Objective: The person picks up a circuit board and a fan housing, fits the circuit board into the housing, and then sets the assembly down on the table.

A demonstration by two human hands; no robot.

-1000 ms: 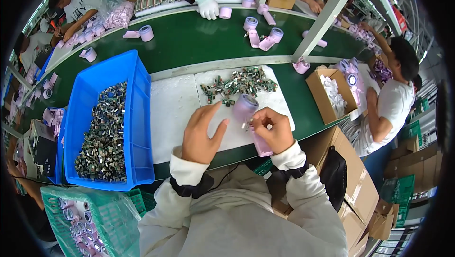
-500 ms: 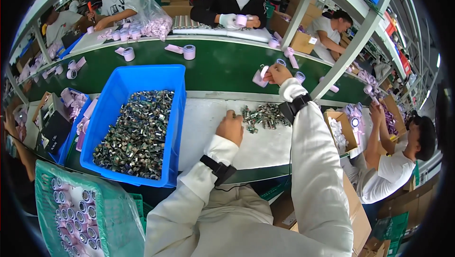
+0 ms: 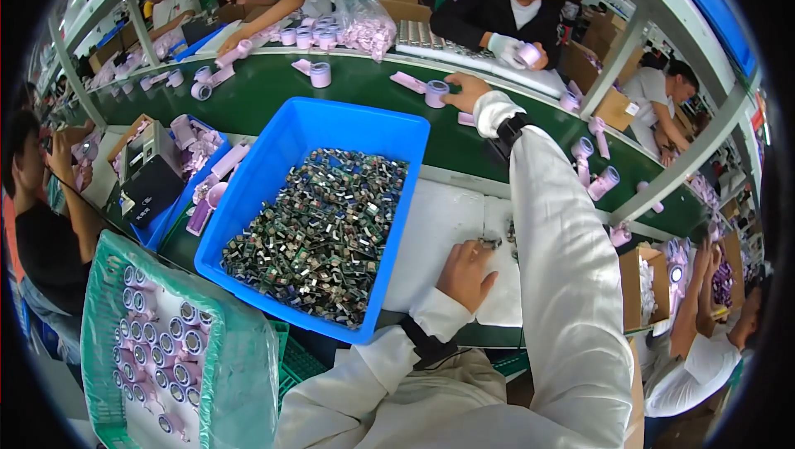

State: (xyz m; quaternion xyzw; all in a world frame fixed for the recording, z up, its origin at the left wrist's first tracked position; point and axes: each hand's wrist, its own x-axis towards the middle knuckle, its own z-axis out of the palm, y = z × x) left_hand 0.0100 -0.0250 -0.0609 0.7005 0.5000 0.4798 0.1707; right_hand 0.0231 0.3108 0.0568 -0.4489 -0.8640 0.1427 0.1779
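On the green belt, my right hand reaches far out, with thumb and fingers closed on the side of a lilac round housing that has a grey-rimmed top. A flat lilac flap sticks out to its left. Part of another lilac piece shows below my right hand. My left hand rests on the white foam board, thumb apart from the bent fingers. Its fingertips touch a small circuit board. My right sleeve hides most of the other loose boards beside it.
Left of my left hand stands a blue bin heaped with small circuit boards. A green crate of lilac cylinders stands lower left. Across the belt, co-workers handle lilac parts. A metal post slants at the right, near a cardboard box.
The view has turned left, so things sit farther right. My right hand has left one lilac piece and taken hold of another farther left. My left hand stays by the loose boards.
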